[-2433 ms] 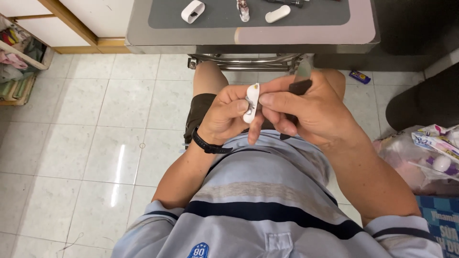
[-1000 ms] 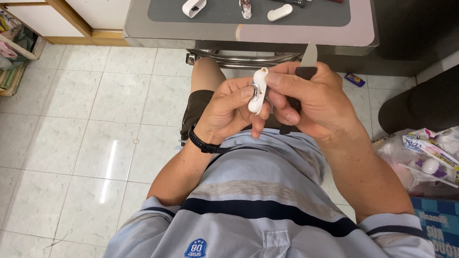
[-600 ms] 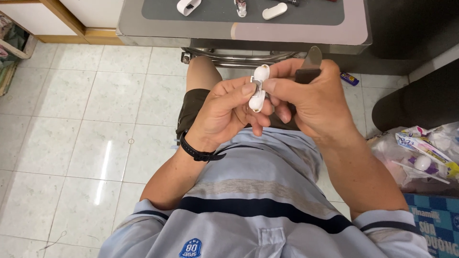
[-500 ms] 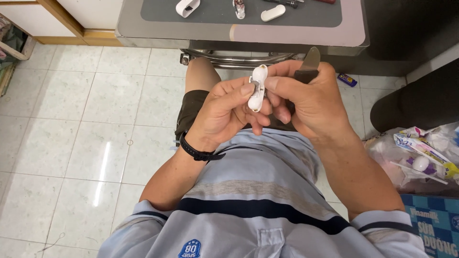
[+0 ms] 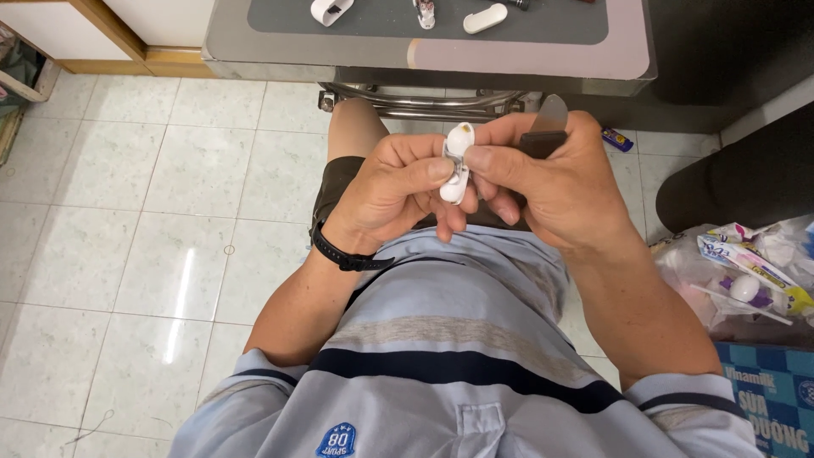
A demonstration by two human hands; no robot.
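Left hand [image 5: 394,191]: grip closed on small white plastic piece [image 5: 458,161], thumb and forefinger pinching its lower half; black wristband [image 5: 339,252] on the wrist.
Right hand [image 5: 551,182]: thumb and forefinger on the same white piece from the opposite side; a flat dark-handled tool [image 5: 545,129] lies under its fingers, the grey blade pointing away from the body.
White piece: upright between both grips, held above the lap.
Worktop [image 5: 526,55]: beyond the hands; three small white parts [image 5: 485,18] rest on its dark mat.
Right of right hand: clear plastic bag [image 5: 746,271] of small items, well apart.
Below hands: pale tiled floor [image 5: 144,212].
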